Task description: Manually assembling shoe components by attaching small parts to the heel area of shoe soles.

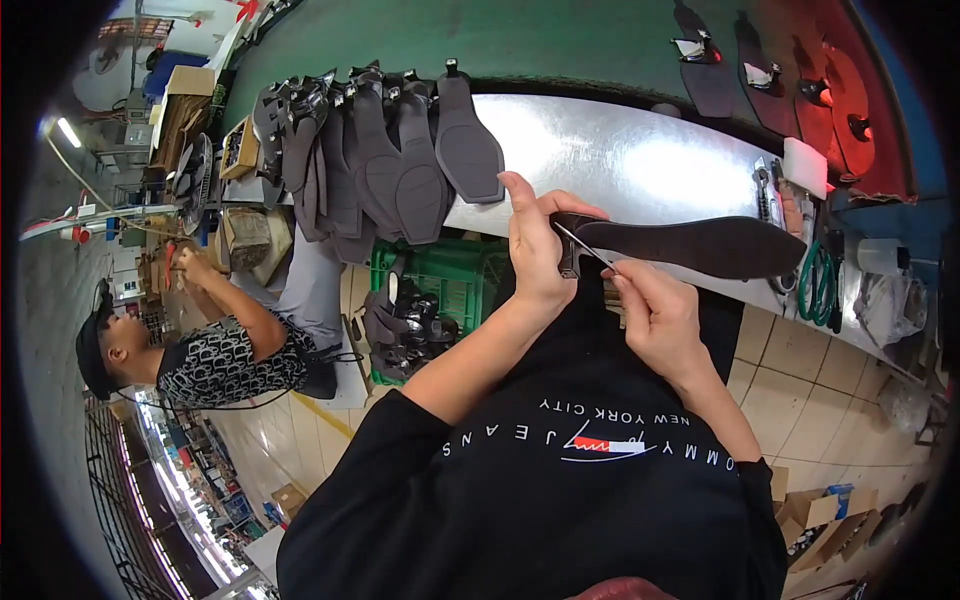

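My left hand (537,250) is closed round the heel end of a dark shoe sole (700,246), its thumb pointing up. The sole stretches out to the right above the metal table's near edge, and a short dark heel hangs below its narrow end. My right hand (660,318) pinches a thin, pointed metal tool (588,247). The tool slants up and left across the narrow end of the sole, its tip close to my left fingers. Whether the tip touches the sole, I cannot tell.
Several dark soles with heels (420,190) overlap along the left of the metal table (600,140). Beyond runs a green belt (560,45) bearing more soles. A green crate (450,280) holds dark pieces below. Hand tools (770,195) lie right; a co-worker (230,340) sits left.
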`<action>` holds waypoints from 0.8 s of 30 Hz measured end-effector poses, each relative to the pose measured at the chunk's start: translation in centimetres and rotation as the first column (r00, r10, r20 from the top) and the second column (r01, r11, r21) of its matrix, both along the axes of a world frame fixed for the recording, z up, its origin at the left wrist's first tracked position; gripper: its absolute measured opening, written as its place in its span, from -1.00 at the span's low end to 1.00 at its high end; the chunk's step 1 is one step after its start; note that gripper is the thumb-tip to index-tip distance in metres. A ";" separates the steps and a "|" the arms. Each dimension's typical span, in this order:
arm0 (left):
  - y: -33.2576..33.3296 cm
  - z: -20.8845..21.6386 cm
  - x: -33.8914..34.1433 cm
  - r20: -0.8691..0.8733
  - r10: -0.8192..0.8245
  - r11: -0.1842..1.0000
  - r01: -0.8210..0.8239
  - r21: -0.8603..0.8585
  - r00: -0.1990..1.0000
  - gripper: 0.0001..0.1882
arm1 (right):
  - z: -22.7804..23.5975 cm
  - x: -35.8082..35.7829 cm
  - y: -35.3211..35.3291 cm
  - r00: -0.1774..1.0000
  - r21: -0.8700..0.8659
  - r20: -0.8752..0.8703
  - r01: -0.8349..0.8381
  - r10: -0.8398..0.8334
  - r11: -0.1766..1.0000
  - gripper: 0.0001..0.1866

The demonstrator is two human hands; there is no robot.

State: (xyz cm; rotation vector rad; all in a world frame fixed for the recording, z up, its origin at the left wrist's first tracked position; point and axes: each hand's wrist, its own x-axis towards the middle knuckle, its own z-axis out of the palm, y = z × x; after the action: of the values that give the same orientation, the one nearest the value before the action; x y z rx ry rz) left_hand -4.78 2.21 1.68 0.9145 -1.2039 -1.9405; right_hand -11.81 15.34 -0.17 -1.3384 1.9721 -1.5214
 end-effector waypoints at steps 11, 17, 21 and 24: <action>-1.6 -0.5 -0.6 -0.277 -0.009 0.486 0.246 0.838 0.961 -0.41 | 1.1 0.2 0.0 0.993 -0.008 -0.023 0.115 -0.116 0.993 -0.95; -0.5 -2.4 -0.4 -0.420 0.008 0.579 0.338 0.742 0.908 -0.43 | 0.6 0.6 -0.2 0.996 0.061 -0.013 0.091 -0.090 0.994 -0.96; -0.7 -4.4 0.2 -0.503 -0.040 0.673 0.396 0.625 0.863 -0.50 | 0.4 1.0 -0.1 0.999 0.084 0.014 0.048 -0.050 0.995 -0.92; -1.4 -4.0 0.0 -0.399 -0.077 0.668 0.344 0.660 0.914 -0.44 | 0.9 1.2 0.1 0.999 0.082 -0.033 0.017 -0.015 0.996 -0.92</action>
State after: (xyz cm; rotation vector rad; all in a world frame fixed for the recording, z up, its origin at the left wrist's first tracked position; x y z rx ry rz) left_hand -4.75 0.82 -2.36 0.7544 -0.3086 -2.7109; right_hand -10.61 15.46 0.73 -1.3251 2.0467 -1.4177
